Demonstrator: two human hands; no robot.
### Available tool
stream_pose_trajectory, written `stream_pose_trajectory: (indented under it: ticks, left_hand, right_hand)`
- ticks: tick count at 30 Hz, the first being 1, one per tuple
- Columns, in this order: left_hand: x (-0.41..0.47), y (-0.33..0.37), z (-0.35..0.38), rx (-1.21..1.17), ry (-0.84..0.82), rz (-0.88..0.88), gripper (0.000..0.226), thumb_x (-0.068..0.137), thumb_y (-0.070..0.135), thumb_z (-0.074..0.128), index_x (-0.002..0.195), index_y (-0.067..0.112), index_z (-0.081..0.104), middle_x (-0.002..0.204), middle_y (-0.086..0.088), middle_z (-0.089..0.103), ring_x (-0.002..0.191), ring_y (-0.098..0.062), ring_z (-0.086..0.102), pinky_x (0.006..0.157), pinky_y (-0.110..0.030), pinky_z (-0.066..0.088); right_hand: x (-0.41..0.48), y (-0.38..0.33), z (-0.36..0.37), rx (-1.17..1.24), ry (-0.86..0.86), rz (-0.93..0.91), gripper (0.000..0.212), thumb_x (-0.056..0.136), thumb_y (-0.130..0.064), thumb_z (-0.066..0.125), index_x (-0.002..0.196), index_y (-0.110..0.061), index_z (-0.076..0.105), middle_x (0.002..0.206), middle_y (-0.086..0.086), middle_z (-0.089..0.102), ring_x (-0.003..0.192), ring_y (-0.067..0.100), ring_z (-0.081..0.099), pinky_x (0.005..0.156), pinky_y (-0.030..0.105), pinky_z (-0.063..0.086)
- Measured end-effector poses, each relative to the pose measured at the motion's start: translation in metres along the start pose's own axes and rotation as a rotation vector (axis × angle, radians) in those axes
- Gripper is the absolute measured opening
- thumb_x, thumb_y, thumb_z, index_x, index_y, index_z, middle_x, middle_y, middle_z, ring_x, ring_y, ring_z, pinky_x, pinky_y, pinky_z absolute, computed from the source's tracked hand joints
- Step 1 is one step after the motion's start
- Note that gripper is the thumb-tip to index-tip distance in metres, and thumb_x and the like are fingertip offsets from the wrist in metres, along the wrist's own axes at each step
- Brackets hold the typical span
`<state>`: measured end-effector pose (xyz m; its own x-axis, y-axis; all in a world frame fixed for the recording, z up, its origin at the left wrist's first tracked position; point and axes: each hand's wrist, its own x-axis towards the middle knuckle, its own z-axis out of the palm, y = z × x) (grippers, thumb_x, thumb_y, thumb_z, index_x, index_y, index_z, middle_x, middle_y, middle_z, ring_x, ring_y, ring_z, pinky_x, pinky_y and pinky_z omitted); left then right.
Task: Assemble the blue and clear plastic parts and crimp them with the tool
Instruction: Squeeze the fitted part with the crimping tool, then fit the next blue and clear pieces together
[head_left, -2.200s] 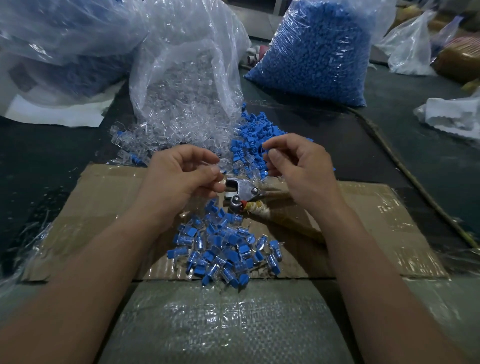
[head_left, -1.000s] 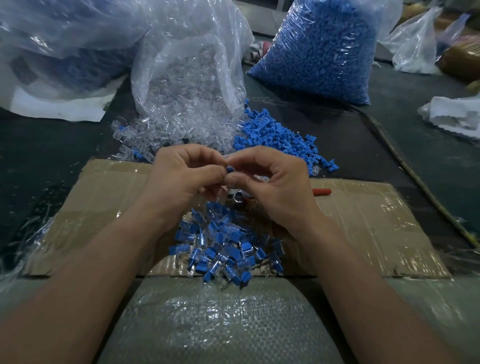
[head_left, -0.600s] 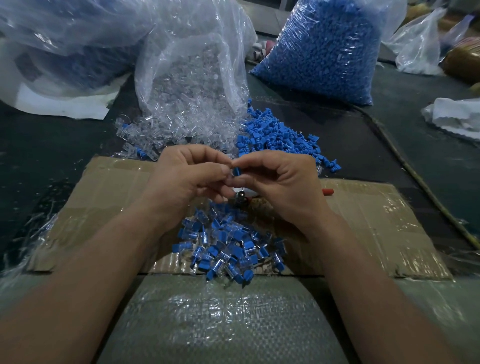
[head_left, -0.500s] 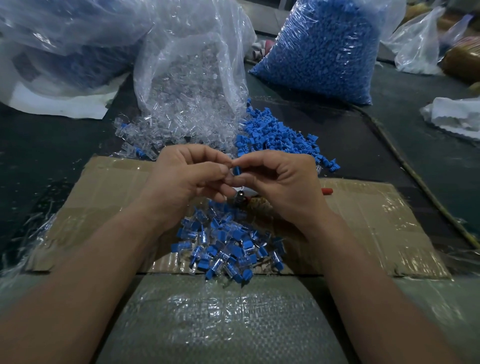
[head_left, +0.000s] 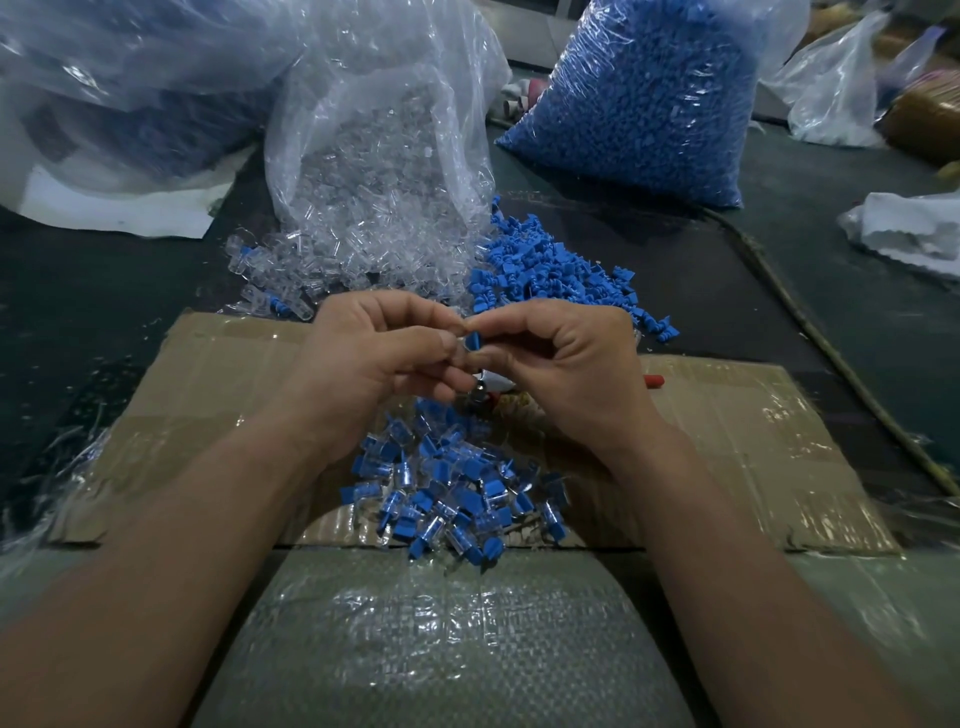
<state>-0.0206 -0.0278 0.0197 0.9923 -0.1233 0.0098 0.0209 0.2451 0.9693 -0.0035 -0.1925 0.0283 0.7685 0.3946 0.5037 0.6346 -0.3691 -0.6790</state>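
Note:
My left hand (head_left: 374, 369) and my right hand (head_left: 566, 374) meet fingertip to fingertip above the cardboard. Between them my right hand pinches a small blue part (head_left: 472, 342), and my left hand pinches a clear part (head_left: 460, 344) pressed against it. The crimping tool (head_left: 485, 387) lies on the cardboard under my hands, mostly hidden, with its red handle tip (head_left: 654, 381) showing at the right. A pile of joined blue and clear pieces (head_left: 447, 488) lies below my hands. Loose clear parts (head_left: 332, 265) and loose blue parts (head_left: 561, 275) lie beyond my fingers.
A flat cardboard sheet (head_left: 208, 395) covers the dark table. An open bag of clear parts (head_left: 384, 145) and a full bag of blue parts (head_left: 644, 98) stand at the back. More plastic bags lie at the far left and right. A woven sack (head_left: 441, 639) lies nearest me.
My right hand came in from the loose blue pile to meet my left hand, bringing a blue part. Over the last half second both hands have stayed together, barely moving.

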Motion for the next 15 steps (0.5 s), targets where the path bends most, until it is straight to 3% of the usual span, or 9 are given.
stream_pose_trajectory:
  ticks: [10,12,15]
  left_hand:
    - [0.000,-0.001,0.002,0.073,0.017,-0.020,0.015,0.056,0.008,0.065,0.071,0.005,0.061,0.055,-0.008,0.066,0.045,-0.014,0.063,0.043,-0.018,0.049]
    - [0.000,-0.002,0.001,0.067,0.011,-0.011,0.013,0.058,0.008,0.066,0.070,0.006,0.062,0.056,-0.008,0.066,0.047,-0.014,0.063,0.044,-0.018,0.050]
    - [0.002,-0.003,-0.003,0.025,0.045,0.003,0.008,0.061,0.008,0.066,0.068,0.009,0.063,0.058,-0.008,0.067,0.050,-0.014,0.064,0.045,-0.018,0.050]
  right_hand:
    - [0.000,-0.002,0.001,-0.094,-0.022,-0.084,0.023,0.070,-0.003,0.074,0.093,-0.001,0.070,0.086,0.007,0.070,0.082,0.012,0.064,0.074,0.021,0.054]
    - [0.000,-0.003,0.000,-0.088,-0.052,-0.035,0.026,0.071,-0.009,0.075,0.095,-0.004,0.070,0.086,0.000,0.069,0.082,0.009,0.064,0.074,0.020,0.054]
    - [0.001,0.000,-0.012,-0.068,-0.085,0.212,0.034,0.069,-0.033,0.073,0.101,-0.022,0.067,0.083,-0.023,0.060,0.082,-0.005,0.061,0.076,0.012,0.051]
